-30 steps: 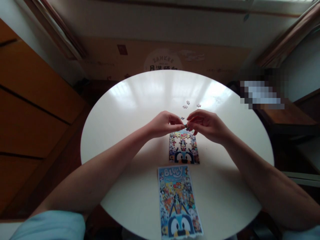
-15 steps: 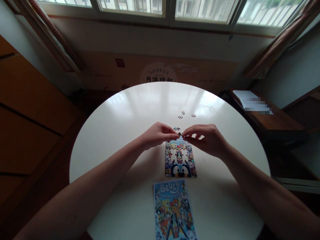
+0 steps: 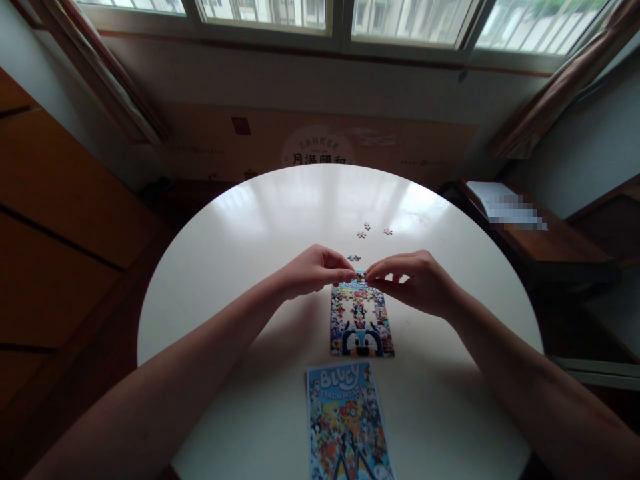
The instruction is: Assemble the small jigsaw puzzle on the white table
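Observation:
A partly assembled jigsaw puzzle [image 3: 362, 341] lies on the white table, with gaps showing in its middle. Over its far edge, a small puzzle piece [image 3: 361, 277] sits between the fingertips of both hands. My left hand [image 3: 323, 270] pinches it from the left, thumb and fingers closed. From the right, my right hand [image 3: 413, 280] holds it with thumb and fingertips pressed together. Whether the piece touches the puzzle below is too small to tell. Nearer to me lies a printed picture sheet [image 3: 347, 420] marked "Bluey".
Several loose puzzle pieces [image 3: 361, 235] lie beyond the hands, with another small cluster [image 3: 355, 258] just past the puzzle's far edge. The round white table [image 3: 215, 267] has a curved rim. A wooden side table [image 3: 565, 237] with papers stands at the right.
The puzzle piece has moved slightly down and toward me, onto the puzzle's far edge. My right hand's fingertips have dropped a little with it; the left has barely moved.

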A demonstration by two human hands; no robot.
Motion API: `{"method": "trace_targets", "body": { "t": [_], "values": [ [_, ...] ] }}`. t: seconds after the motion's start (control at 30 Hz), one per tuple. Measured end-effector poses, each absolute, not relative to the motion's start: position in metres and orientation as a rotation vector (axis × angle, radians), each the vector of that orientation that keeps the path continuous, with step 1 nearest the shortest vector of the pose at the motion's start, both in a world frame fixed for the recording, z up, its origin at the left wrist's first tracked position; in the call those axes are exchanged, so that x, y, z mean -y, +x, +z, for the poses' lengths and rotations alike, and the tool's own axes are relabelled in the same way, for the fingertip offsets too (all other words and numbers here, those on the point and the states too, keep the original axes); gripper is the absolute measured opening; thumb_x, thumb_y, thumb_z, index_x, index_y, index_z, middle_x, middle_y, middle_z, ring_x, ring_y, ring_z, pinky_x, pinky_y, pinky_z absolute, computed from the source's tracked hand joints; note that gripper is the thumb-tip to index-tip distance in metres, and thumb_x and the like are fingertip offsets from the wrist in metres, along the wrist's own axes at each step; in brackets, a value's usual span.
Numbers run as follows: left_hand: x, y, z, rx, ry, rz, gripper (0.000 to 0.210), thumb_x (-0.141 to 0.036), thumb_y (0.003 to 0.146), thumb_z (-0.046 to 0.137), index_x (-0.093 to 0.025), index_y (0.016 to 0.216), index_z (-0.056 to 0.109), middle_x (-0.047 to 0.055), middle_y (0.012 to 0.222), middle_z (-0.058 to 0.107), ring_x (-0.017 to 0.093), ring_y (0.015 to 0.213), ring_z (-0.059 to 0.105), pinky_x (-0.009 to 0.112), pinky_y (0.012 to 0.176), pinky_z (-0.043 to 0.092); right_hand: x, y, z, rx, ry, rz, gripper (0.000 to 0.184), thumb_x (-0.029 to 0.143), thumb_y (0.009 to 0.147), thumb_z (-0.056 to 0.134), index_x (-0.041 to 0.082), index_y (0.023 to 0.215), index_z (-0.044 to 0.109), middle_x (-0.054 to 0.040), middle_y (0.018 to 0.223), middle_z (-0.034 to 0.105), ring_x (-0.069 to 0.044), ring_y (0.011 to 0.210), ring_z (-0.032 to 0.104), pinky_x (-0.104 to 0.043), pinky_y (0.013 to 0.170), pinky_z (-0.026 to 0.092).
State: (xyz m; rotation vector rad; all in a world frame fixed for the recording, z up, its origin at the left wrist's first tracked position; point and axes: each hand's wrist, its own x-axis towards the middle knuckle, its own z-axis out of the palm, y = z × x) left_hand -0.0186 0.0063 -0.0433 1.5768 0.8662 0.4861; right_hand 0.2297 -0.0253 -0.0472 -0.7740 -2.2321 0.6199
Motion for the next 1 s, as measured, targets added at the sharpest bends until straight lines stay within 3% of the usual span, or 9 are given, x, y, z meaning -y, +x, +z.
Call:
{"method": "trace_targets", "body": {
  "t": [0.23, 0.43, 0.63, 0.77, 1.0],
  "values": [
    [-0.004, -0.012, -0.044, -0.896, 1.527, 0.522, 0.017, -0.033, 0.083, 0.076, -0.016, 0.085, 0.076, 0.000, 0.062, 0.060, 0.007, 0.050, 0.045, 0.020, 0.042, 0.030, 0.026, 0.226, -0.051, 2.241, -0.766, 0.633, 0.008, 0.028, 0.092, 0.071, 0.021, 0.090, 0.076, -0.0011, 0.085, 0.076, -0.010, 0.066, 0.068, -0.023, 0.057, 0.056],
    [-0.002, -0.008, -0.048, -0.915, 1.508, 0.547, 0.024, -0.039, 0.089, 0.070, -0.017, 0.080, 0.074, 0.004, 0.068, 0.064, 0.011, 0.061, 0.055, 0.019, 0.043, 0.035, 0.029, 0.220, -0.052, 2.149, -0.767, 0.589, 0.003, 0.025, 0.089, 0.074, 0.021, 0.088, 0.074, -0.0005, 0.082, 0.074, -0.010, 0.065, 0.066, -0.023, 0.057, 0.055],
    [0.001, -0.006, -0.045, -0.903, 1.458, 0.536, 0.016, -0.031, 0.085, 0.075, -0.016, 0.090, 0.074, 0.003, 0.071, 0.067, 0.012, 0.065, 0.060, 0.019, 0.045, 0.040, 0.033, 0.213, -0.053, 2.093, -0.771, 0.563, 0.007, 0.026, 0.088, 0.076, 0.021, 0.085, 0.074, -0.0009, 0.077, 0.073, -0.011, 0.065, 0.066, -0.024, 0.056, 0.054],
    [0.002, -0.007, -0.041, -0.900, 1.370, 0.522, 0.012, -0.027, 0.088, 0.069, -0.016, 0.091, 0.066, 0.004, 0.078, 0.070, 0.013, 0.067, 0.067, 0.019, 0.044, 0.040, 0.032, 0.214, -0.052, 2.153, -0.717, 0.540, 0.008, 0.028, 0.091, 0.073, 0.021, 0.094, 0.076, -0.0023, 0.082, 0.074, -0.011, 0.066, 0.066, -0.025, 0.057, 0.054],
    [0.003, -0.013, -0.033, -0.920, 1.665, 0.364, 0.015, -0.026, 0.091, 0.066, -0.016, 0.101, 0.069, 0.001, 0.074, 0.067, 0.010, 0.054, 0.055, 0.022, 0.044, 0.043, 0.028, 0.219, -0.056, 2.202, -0.699, 0.495, 0.010, 0.026, 0.093, 0.070, 0.024, 0.101, 0.077, -0.0055, 0.104, 0.075, -0.015, 0.085, 0.072, -0.027, 0.064, 0.059]
  ]
}}
